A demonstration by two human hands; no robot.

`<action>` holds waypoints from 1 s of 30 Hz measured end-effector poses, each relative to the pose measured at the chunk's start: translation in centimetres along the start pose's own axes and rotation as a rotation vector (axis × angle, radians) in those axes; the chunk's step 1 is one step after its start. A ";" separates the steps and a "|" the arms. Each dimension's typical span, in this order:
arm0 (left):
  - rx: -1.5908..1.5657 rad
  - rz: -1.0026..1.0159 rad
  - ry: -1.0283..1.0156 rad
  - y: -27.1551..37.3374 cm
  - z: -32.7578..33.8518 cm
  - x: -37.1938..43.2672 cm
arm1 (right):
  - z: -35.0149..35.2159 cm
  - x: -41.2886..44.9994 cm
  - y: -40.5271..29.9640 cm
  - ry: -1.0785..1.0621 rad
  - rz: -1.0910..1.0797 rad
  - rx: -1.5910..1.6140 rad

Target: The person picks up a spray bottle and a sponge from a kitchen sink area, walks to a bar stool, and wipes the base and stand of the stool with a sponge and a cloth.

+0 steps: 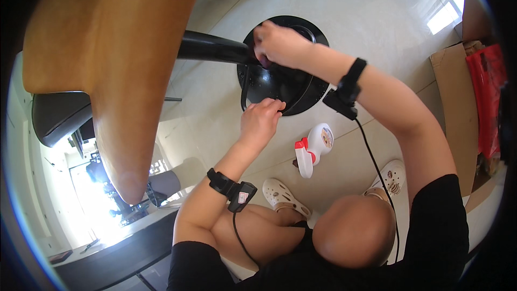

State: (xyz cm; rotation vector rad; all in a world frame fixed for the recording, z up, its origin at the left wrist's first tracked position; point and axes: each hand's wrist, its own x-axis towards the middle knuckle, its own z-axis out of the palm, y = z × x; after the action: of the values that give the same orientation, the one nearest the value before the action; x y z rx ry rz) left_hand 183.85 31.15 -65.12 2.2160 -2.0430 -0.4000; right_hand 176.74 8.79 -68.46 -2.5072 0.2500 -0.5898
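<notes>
A bar stool fills the upper left, with a brown seat (133, 89), a glossy black post (214, 47) and a round black base (301, 103). My right hand (280, 46) is blurred and closed at the foot of the post. A bit of dark purple cloth (264, 62) shows under its fingers; the rest is hidden. My left hand (262, 119) curls its fingers over the black footrest ring (244, 89) near the base's lower rim. Below the base, a white spray bottle (322, 141) with a red and white trigger head lies on the floor.
Pale glossy floor tiles (363, 20) surround the base. An open cardboard box (454, 117) with a red package (484, 97) stands at right. A dark seat (60, 117) and a dark-edged counter (121, 238) are at left. Cables (375, 161) hang from my wrist devices.
</notes>
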 end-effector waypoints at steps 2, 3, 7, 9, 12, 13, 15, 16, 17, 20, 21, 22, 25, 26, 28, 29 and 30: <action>0.002 0.002 0.006 0.0 -0.1 -0.6 | -1.8 0.0 0.3 0.284 0.079 0.067; 0.008 0.026 0.007 0.2 0.0 -0.2 | -1.8 -0.5 2.6 0.342 0.153 -0.072; 0.018 -0.028 -0.098 -1.2 -0.7 -0.5 | -0.4 -1.6 6.4 -0.178 0.441 -0.027; 0.091 -0.035 -0.115 -2.2 -1.1 -1.2 | 0.8 -3.7 6.0 -0.118 0.483 0.144; 0.255 -0.137 -0.237 -3.5 -1.8 -1.9 | 2.3 -6.7 3.6 -0.114 0.496 0.347; 0.403 -0.183 -0.303 -4.1 -1.5 -2.0 | 2.8 -7.6 2.8 -0.083 0.453 0.377; 0.284 -0.096 -0.228 -4.5 -0.9 -3.5 | 1.6 -7.7 -0.4 -0.263 0.712 0.719; 0.149 -0.021 -0.160 -4.1 -1.0 -3.5 | 1.6 -8.5 -1.1 -0.214 0.633 0.729; 0.157 0.004 -0.181 -3.7 -1.0 -3.1 | 2.7 -9.1 -0.9 -0.181 0.566 0.746; 0.123 0.106 -0.129 -1.8 -0.2 -2.1 | 5.5 -11.4 0.2 -0.060 0.446 0.788; 0.129 0.102 -0.136 -1.7 0.2 -2.1 | 6.7 -12.0 1.0 0.019 0.429 0.736; 0.133 0.000 -0.154 -1.8 0.6 -2.0 | 6.9 -12.2 1.7 0.086 0.538 0.748; 0.075 -0.201 -0.163 -2.9 1.9 -2.4 | 6.9 -11.8 3.4 0.422 0.667 0.673; 0.011 -0.288 -0.153 -3.4 2.4 -2.5 | 6.9 -11.2 3.8 0.421 0.682 0.697; 0.021 -0.321 -0.123 -4.6 3.6 -3.0 | 4.4 -8.2 2.8 0.477 0.607 0.734; 0.022 -0.327 -0.105 -5.0 4.1 -3.3 | 3.7 -6.5 1.8 0.541 0.535 0.742; 0.063 -0.340 -0.112 -5.3 4.6 -3.2 | 4.3 -4.8 1.6 0.521 0.426 0.775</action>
State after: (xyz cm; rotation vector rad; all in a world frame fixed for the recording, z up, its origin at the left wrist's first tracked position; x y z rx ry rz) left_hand 187.56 35.30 -70.49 2.6427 -1.7447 -0.5050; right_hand 174.37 10.87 -74.27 -1.4732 0.5965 -0.9299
